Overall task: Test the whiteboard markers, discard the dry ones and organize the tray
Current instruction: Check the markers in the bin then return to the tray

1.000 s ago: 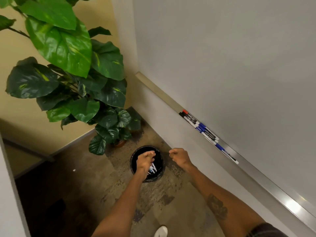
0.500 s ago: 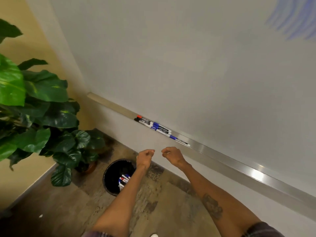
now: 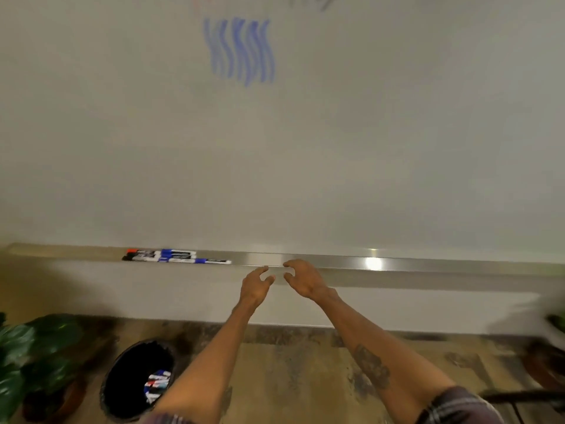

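Note:
Several whiteboard markers with blue, black and red caps lie in a bunch on the left part of the metal tray under the whiteboard. Blue wavy test strokes mark the board above. My left hand and my right hand are raised side by side just below the tray's front edge, right of the markers, fingers loosely spread and holding nothing. A black bin on the floor at lower left holds several discarded markers.
A large-leaved potted plant stands on the floor at the far left beside the bin. Another pot sits at the right edge. Patterned floor lies between them, below the wall.
The view swung right and up from the bin to face the board. Both hands rose from over the bin to the tray's edge, and their fingers uncurled.

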{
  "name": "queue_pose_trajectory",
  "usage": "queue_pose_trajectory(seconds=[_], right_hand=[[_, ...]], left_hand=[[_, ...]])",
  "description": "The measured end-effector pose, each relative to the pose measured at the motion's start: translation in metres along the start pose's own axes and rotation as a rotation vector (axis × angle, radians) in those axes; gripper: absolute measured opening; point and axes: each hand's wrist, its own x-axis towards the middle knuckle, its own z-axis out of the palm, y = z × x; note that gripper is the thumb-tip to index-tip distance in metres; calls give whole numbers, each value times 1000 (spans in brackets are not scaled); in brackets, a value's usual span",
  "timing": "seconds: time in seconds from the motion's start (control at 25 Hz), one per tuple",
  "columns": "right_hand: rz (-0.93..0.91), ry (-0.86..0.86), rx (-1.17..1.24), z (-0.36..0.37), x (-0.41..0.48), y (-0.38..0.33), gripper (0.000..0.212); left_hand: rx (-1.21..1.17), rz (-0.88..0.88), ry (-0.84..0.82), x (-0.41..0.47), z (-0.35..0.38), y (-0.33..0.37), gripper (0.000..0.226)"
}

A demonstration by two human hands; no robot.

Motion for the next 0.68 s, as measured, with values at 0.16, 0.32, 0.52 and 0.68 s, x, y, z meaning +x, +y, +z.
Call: queue_pose_trajectory(seconds=[0.16, 0.32, 0.52, 0.68], right_hand=[[119, 105, 3, -57, -46, 74, 43], [232, 214, 22, -106, -94, 143, 43], [379, 358, 32, -160, -158, 225, 43], [497, 449, 29, -193, -215, 289, 42]], left_hand=[[49, 111, -106, -13, 72, 54, 42], [120, 204, -213, -31, 146, 102, 43], [181, 330, -369, -53, 239, 161, 44], [199, 434, -470, -78, 312, 205, 43]])
